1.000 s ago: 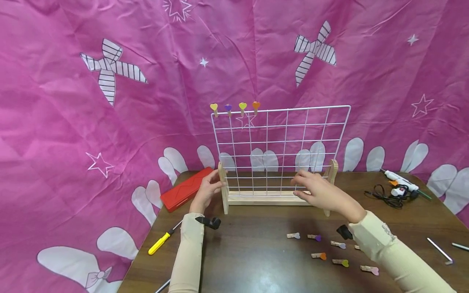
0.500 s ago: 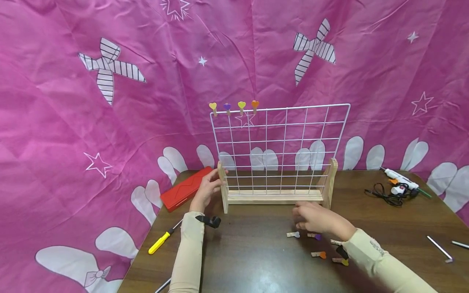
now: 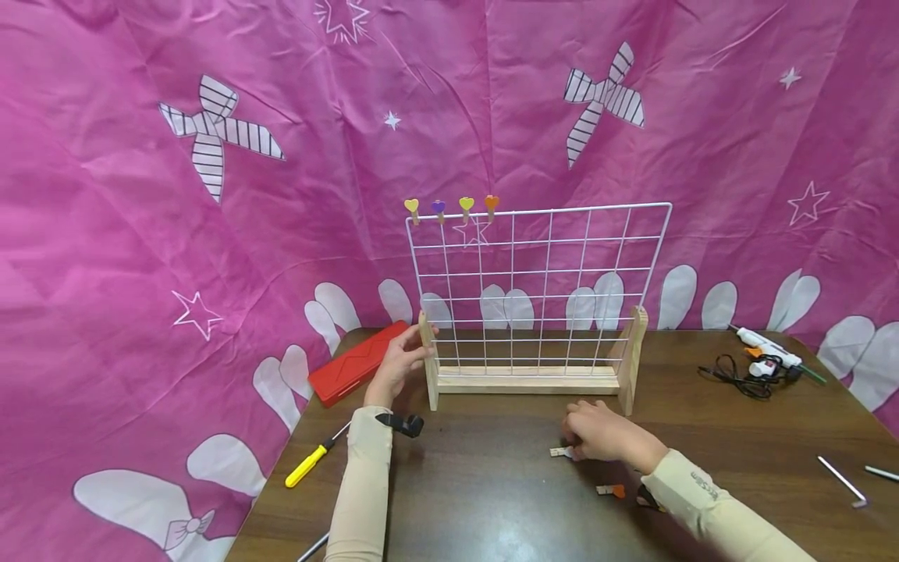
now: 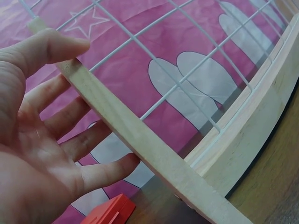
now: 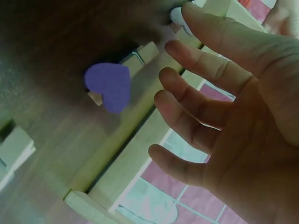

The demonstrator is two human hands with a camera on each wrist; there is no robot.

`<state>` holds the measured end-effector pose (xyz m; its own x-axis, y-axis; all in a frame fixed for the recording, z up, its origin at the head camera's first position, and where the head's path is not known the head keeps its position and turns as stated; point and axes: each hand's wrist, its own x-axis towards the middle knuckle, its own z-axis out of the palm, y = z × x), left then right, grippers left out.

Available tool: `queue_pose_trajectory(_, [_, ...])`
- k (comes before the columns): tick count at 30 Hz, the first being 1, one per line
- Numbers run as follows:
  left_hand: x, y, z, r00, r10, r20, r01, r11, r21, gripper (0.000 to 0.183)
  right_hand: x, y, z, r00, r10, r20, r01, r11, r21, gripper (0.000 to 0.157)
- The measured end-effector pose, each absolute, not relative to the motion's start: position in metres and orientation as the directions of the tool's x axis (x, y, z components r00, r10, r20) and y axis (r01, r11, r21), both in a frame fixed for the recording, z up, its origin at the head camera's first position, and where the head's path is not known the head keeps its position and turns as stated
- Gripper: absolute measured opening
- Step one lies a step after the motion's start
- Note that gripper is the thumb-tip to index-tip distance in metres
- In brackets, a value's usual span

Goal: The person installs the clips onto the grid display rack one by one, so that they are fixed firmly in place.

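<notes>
A white wire grid (image 3: 548,265) stands in a wooden base (image 3: 527,384). Clothespins with yellow, purple (image 3: 438,208), lime and orange hearts line its top left edge. My left hand (image 3: 400,363) holds the base's left upright (image 4: 126,126), thumb across its front edge and fingers against the other side. My right hand (image 3: 607,433) is low over the table, thumb tip right at the clothespin with a white heart (image 5: 179,19), fingers loosely bent and apart. A purple-heart clothespin (image 5: 110,86) lies beside those fingers. An orange-heart clothespin (image 3: 611,491) lies nearer the front.
Left of the stand lie a red case (image 3: 358,363) and a yellow-handled screwdriver (image 3: 309,466). A glue gun (image 3: 769,347) with a black cord lies at the back right. A hex key (image 3: 843,480) rests at the right. Behind hangs a pink cloth (image 3: 316,195).
My right hand has come down from in front of the grid to the white-heart clothespin on the table, its arm now covering several clothespins. My left hand stays on the upright.
</notes>
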<state>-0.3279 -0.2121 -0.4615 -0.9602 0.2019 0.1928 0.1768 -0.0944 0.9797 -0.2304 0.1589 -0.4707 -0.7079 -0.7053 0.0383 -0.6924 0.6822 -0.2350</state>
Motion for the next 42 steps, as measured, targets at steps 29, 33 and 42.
queue_pose_trajectory(29, [-0.323, -0.212, -0.456, -0.941, 0.279, 0.193, 0.179, -0.075, 0.981, 0.047, -0.238, 0.157, -0.472, -0.676, -0.709, 0.199, -0.722, 0.583, -0.372, 0.017])
queue_pose_trajectory(33, [-0.325, -0.212, -0.459, -0.939, 0.265, 0.217, 0.202, -0.084, 0.976, 0.046, -0.239, 0.156, -0.457, -0.689, -0.671, 0.275, -0.704, 0.527, -0.477, 0.018])
queue_pose_trajectory(42, [-0.328, -0.212, -0.465, -0.954, 0.230, 0.193, 0.183, -0.061, 0.981, 0.046, -0.237, 0.156, -0.387, -0.633, -0.666, 0.395, -0.774, 0.528, -0.351, 0.013])
